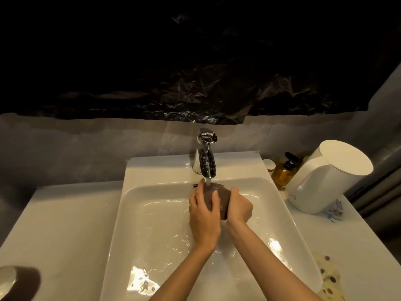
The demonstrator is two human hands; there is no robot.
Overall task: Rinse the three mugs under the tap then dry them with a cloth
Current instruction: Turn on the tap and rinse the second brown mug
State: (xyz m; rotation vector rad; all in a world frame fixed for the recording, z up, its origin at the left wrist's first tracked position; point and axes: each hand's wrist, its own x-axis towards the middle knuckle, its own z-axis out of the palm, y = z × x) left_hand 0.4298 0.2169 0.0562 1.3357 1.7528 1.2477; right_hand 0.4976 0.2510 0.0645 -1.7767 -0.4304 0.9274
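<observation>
Bare arms are reaching in; the left hand and right hand are both gripping a dark brown mug, rinsing it under the shiny metal tap. Tipping the water out is probably coming next.

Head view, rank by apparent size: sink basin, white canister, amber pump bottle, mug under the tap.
1. sink basin
2. white canister
3. mug and amber pump bottle: look similar, and the mug is partly covered, so unranked.

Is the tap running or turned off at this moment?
On. A thin stream of water falls from the tap onto the brown mug, which the left hand and the right hand hold over the sink.
</observation>
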